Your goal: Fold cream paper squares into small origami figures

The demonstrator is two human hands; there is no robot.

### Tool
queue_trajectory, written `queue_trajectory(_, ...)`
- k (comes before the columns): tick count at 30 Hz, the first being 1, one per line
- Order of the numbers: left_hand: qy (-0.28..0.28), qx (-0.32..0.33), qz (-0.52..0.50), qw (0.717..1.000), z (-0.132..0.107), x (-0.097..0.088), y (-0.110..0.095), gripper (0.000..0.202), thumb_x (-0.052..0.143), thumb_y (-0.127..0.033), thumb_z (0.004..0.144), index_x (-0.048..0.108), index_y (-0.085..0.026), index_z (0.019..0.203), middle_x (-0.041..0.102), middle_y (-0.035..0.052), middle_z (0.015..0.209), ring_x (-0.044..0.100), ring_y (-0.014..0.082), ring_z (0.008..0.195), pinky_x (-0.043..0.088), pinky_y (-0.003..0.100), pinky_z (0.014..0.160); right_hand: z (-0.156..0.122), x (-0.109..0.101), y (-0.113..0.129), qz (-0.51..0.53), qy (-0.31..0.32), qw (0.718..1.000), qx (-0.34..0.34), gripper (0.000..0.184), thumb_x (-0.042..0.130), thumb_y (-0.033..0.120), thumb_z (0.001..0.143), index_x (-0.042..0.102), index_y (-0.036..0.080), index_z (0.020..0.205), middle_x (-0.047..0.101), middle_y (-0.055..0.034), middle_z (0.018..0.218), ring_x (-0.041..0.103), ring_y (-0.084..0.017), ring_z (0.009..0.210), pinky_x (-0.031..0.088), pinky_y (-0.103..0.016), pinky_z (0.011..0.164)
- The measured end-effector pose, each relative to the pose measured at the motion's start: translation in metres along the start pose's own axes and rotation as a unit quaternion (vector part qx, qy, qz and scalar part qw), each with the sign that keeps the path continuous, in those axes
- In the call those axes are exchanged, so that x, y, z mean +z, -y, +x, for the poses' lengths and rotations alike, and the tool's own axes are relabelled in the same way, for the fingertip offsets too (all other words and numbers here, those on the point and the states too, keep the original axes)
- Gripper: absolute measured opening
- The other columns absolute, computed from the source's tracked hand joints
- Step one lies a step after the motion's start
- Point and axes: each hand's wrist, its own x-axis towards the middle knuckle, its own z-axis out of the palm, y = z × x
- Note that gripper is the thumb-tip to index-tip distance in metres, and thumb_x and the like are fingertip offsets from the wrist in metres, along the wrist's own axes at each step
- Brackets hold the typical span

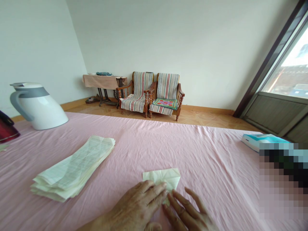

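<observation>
A small piece of pale, folded paper [172, 176] lies on the pink cloth in front of me, with fold lines across it and a narrow near end. My left hand [138, 203] rests over its near left part, fingers bent and pressed together onto it, holding it down. From the right, my right hand [189, 211] reaches the narrow near end; its fingers are spread, and the fingertips touch or nearly touch the paper beside my left fingers. Part of the paper is hidden beneath my fingers. A stack of long, pale printed paper sheets [74, 166] lies further left.
The pink tablecloth [207, 154] is wrinkled. A white and grey jug [48, 107] stands at the back left, near a dark red object [7, 128]. A blue and white packet [264, 141] lies at the right, by a blurred patch. Two wooden chairs [166, 86] stand beyond.
</observation>
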Motion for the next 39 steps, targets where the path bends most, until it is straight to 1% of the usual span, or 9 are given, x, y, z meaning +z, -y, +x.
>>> queue_trajectory(6,-0.009,-0.001,-0.021,1.0,0.002,-0.007,-0.001,0.057,0.056,-0.046,0.092,0.038,-0.028,0.143,0.042,0.0023,0.145,0.046,0.027,0.126,0.037,0.041,0.107,0.002,-0.008,-0.01,-0.024,0.066,0.996,-0.062,0.036,0.032,0.028,0.103,0.068,0.023,0.105,0.072,0.0013,0.106,0.066,-0.015,0.097,0.038,-0.035,0.103)
queue_trajectory(13,0.006,-0.001,-0.02,1.0,0.0,-0.004,0.001,0.061,0.059,-0.04,0.091,0.033,-0.027,0.145,0.037,0.0029,0.148,0.038,0.0267,0.133,0.032,0.041,0.111,0.0,-0.009,-0.008,-0.02,0.075,0.995,-0.062,0.035,0.033,0.028,0.102,0.068,0.022,0.105,0.071,0.0008,0.108,0.065,-0.015,0.1,0.037,-0.035,0.103)
queue_trajectory(17,0.018,0.001,-0.045,0.999,-0.003,-0.006,0.002,0.06,0.053,-0.045,0.094,0.031,-0.027,0.146,0.035,0.0039,0.149,0.035,0.0275,0.136,0.031,0.043,0.112,-0.003,-0.003,-0.002,0.003,0.03,1.0,-0.004,0.035,0.033,0.027,0.102,0.068,0.022,0.099,0.073,-0.0001,0.101,0.066,-0.015,0.098,0.031,-0.037,0.107)
queue_trajectory(20,0.028,0.0,-0.055,0.998,-0.004,-0.008,0.003,0.059,0.051,-0.046,0.094,0.03,-0.027,0.146,0.034,0.0043,0.15,0.034,0.0273,0.136,0.029,0.043,0.113,-0.004,0.0,0.001,0.027,0.014,0.999,0.015,0.033,0.035,0.026,0.101,0.067,0.021,0.097,0.073,-0.0002,0.099,0.066,-0.015,0.098,0.027,-0.037,0.11)
queue_trajectory(25,0.03,0.004,-0.078,0.997,-0.005,-0.01,0.004,0.06,0.047,-0.05,0.095,0.026,-0.029,0.148,0.031,0.0036,0.151,0.031,0.0276,0.138,0.029,0.043,0.112,-0.003,-0.001,0.003,0.036,0.032,0.998,0.033,0.023,0.047,0.016,0.092,0.065,0.022,0.105,0.072,-0.0002,0.099,0.065,-0.013,0.097,0.035,-0.034,0.104)
queue_trajectory(28,0.039,-0.002,-0.078,0.996,-0.005,-0.011,0.003,0.061,0.047,-0.049,0.096,0.024,-0.029,0.148,0.029,0.0035,0.152,0.029,0.0275,0.139,0.029,0.044,0.112,0.0,-0.001,0.006,0.038,0.04,0.997,0.046,0.021,0.053,0.027,0.09,0.064,0.021,0.107,0.071,-0.0011,0.1,0.065,-0.015,0.096,0.039,-0.034,0.1)
queue_trajectory(30,0.048,-0.006,-0.074,0.996,-0.005,-0.011,0.003,0.06,0.047,-0.048,0.096,0.024,-0.029,0.148,0.027,0.0034,0.152,0.028,0.027,0.139,0.029,0.044,0.112,0.003,-0.001,0.008,0.046,0.041,0.996,0.059,0.024,0.052,0.034,0.092,0.065,0.02,0.107,0.071,-0.0014,0.099,0.064,-0.015,0.095,0.041,-0.033,0.098)
queue_trajectory(32,0.052,-0.008,-0.076,0.996,-0.006,-0.011,0.003,0.059,0.046,-0.048,0.096,0.025,-0.028,0.148,0.027,0.0036,0.152,0.029,0.0266,0.139,0.029,0.044,0.112,0.006,-0.001,0.009,0.048,0.04,0.996,0.058,0.025,0.049,0.036,0.094,0.065,0.02,0.106,0.07,-0.0012,0.098,0.064,-0.015,0.093,0.041,-0.032,0.097)
queue_trajectory(39,0.023,0.012,-0.1,0.995,-0.009,-0.013,0.006,0.06,0.044,-0.054,0.095,0.027,-0.028,0.147,0.032,0.0036,0.15,0.033,0.0252,0.137,0.026,0.04,0.114,0.006,-0.002,0.008,0.018,0.061,0.998,0.03,0.026,0.049,0.038,0.093,0.064,0.019,0.104,0.069,-0.0023,0.096,0.063,-0.017,0.091,0.044,-0.033,0.092)
